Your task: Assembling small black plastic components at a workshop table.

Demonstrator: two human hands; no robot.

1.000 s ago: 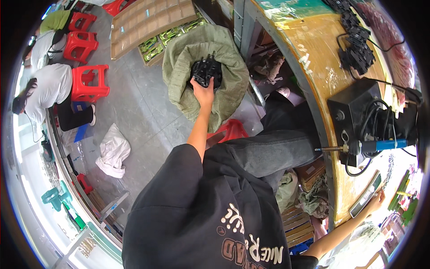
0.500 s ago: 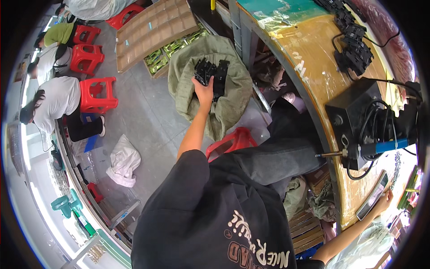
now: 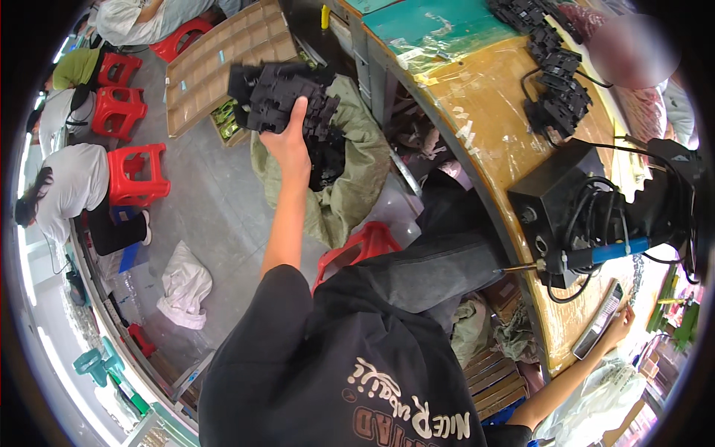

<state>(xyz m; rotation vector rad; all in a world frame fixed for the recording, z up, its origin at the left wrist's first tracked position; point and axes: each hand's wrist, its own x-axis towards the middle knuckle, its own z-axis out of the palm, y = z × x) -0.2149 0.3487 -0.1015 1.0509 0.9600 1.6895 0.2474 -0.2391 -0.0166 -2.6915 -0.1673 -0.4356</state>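
Note:
My left hand (image 3: 289,141) is closed round a bunch of black plastic parts (image 3: 287,97), its thumb lying across them. The bunch is raised above the rim of an open olive-green woven sack (image 3: 354,182). Inside the sack lie more black plastic parts (image 3: 326,164), partly covered by my hand and its load. Far to the right, my right hand (image 3: 618,325) rests on the yellow workbench (image 3: 477,82), its fingers stretched beside a flat, dark-screened device that looks like a phone (image 3: 596,322). It appears to hold nothing, though its fingers show small.
On the bench stand a black box (image 3: 547,194) with coiled cables, a blue-handled soldering iron (image 3: 603,253) pointing towards me, and a black parts heap (image 3: 558,97). Beyond the sack is a divided cardboard tray (image 3: 216,71). Red stools (image 3: 138,175) and seated people are at left.
My left hand has lifted the black plastic parts up and left out of the sack, nearer the camera. The whole view has shifted slightly; my right hand stays beside the flat device.

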